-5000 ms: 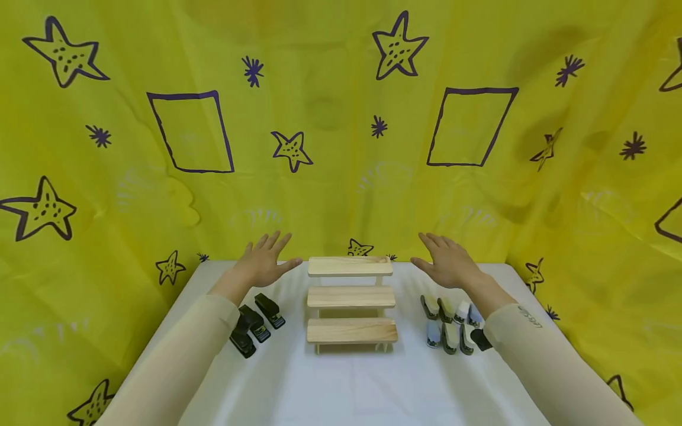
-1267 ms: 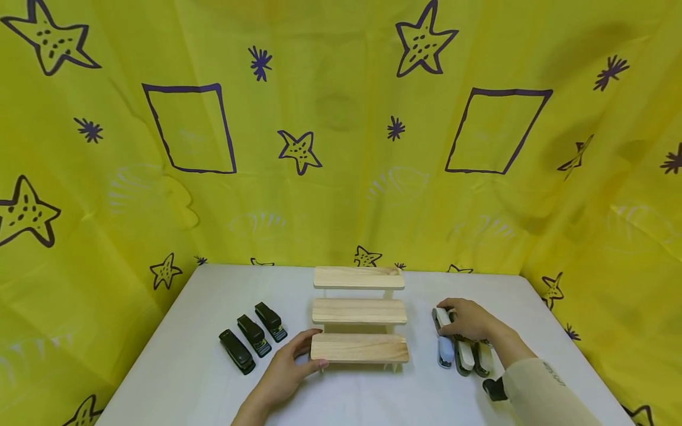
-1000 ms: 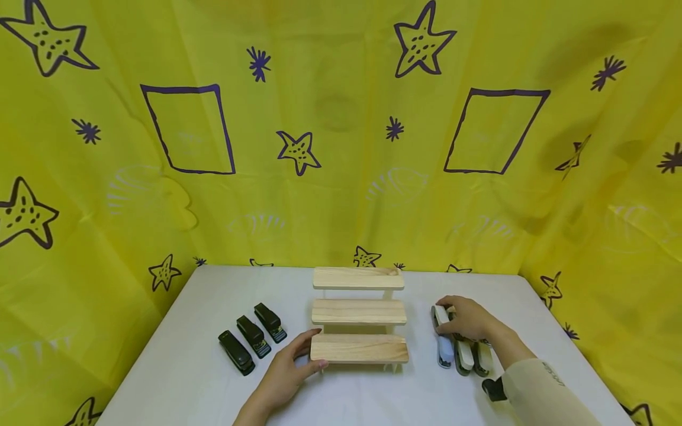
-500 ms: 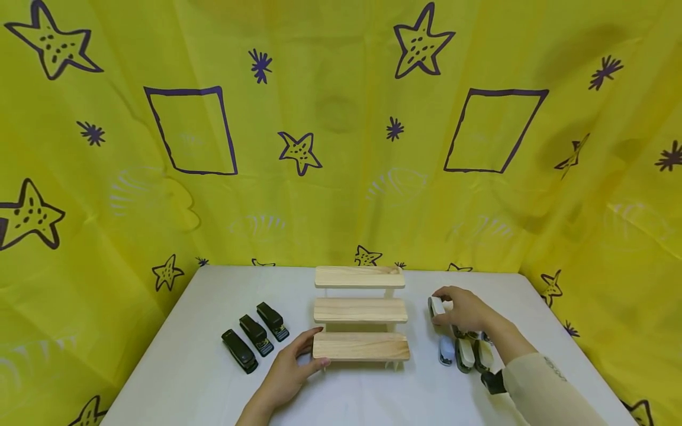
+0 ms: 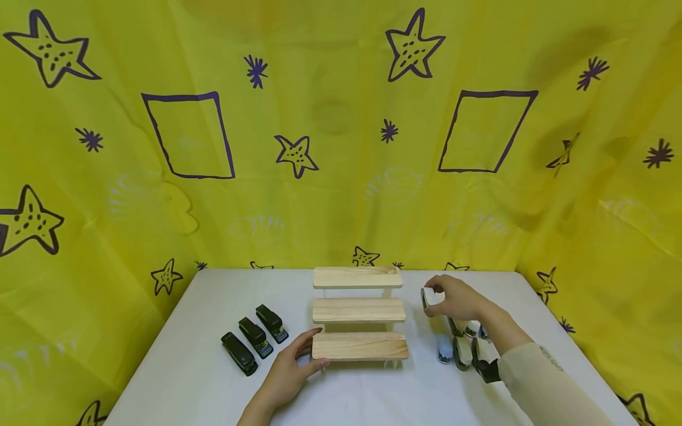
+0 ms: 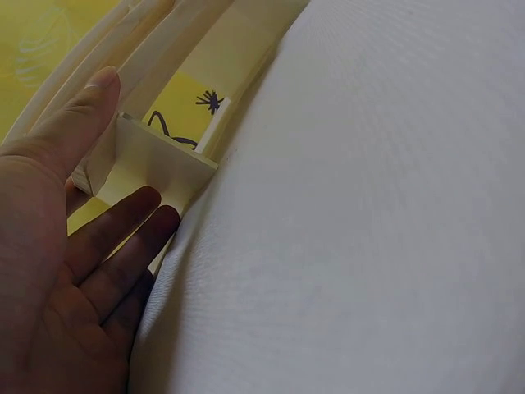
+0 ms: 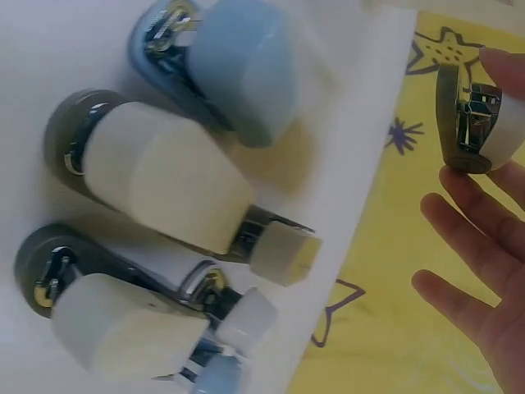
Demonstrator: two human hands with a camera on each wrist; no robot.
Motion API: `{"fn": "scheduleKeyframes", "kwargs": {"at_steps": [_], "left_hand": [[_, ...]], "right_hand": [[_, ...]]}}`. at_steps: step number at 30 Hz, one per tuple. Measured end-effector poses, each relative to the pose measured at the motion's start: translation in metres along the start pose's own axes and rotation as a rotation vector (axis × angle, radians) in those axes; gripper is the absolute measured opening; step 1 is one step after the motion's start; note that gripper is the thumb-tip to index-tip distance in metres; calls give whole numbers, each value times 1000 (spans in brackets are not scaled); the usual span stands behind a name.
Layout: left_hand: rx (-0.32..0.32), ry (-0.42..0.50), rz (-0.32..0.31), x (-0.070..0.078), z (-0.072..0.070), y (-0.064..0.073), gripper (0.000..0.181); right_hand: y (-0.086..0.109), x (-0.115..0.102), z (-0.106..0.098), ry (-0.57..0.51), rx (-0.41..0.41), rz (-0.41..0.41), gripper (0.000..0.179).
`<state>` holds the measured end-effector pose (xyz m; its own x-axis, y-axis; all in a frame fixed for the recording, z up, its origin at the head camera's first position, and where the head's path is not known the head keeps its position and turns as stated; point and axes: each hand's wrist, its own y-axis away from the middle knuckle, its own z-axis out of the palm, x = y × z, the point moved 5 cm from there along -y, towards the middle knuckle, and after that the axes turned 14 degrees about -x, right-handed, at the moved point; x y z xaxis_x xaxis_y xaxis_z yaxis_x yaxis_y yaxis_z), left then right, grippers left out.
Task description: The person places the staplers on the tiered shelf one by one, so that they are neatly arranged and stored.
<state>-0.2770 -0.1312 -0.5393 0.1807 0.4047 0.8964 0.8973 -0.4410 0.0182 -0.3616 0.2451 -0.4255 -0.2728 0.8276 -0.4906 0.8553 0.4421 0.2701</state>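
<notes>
"While the head view looked down, what did your right hand (image 5: pixel 460 297) hold?"

"I had a white stapler (image 5: pixel 434 299) pinched there, just right of the wooden stand (image 5: pixel 358 310), beyond the pale blue stapler (image 5: pixel 444 348)."

"Did the right wrist view add anything?"

"Its metal workings (image 7: pixel 478 115), hidden from above, and my spare fingers (image 7: pixel 459 238) fanned apart, free of it."

"And your left hand (image 5: pixel 288 371)?"

"Thumb and forefinger clasped the left end of the lowest plank (image 5: pixel 362 349). Only the left wrist view showed my other fingers extended by the end panel (image 6: pixel 160 160); whether they touched it, I couldn't tell."

"What did the head view alone catch?"

"Three black staplers (image 5: pixel 256 337), left of the stand."
</notes>
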Motion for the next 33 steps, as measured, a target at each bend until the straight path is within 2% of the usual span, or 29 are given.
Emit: {"fn": "scheduleKeyframes", "kwargs": {"at_steps": [9, 18, 33], "left_hand": [[0, 2, -8, 0, 1, 1, 69], [-9, 18, -16, 1, 2, 1, 69], [-2, 11, -8, 1, 2, 1, 69]], "right_hand": [[1, -18, -22, -4, 18, -22, 72], [1, -38, -42, -14, 35, -58, 71], [-10, -71, -52, 25, 69, -90, 65]]}}
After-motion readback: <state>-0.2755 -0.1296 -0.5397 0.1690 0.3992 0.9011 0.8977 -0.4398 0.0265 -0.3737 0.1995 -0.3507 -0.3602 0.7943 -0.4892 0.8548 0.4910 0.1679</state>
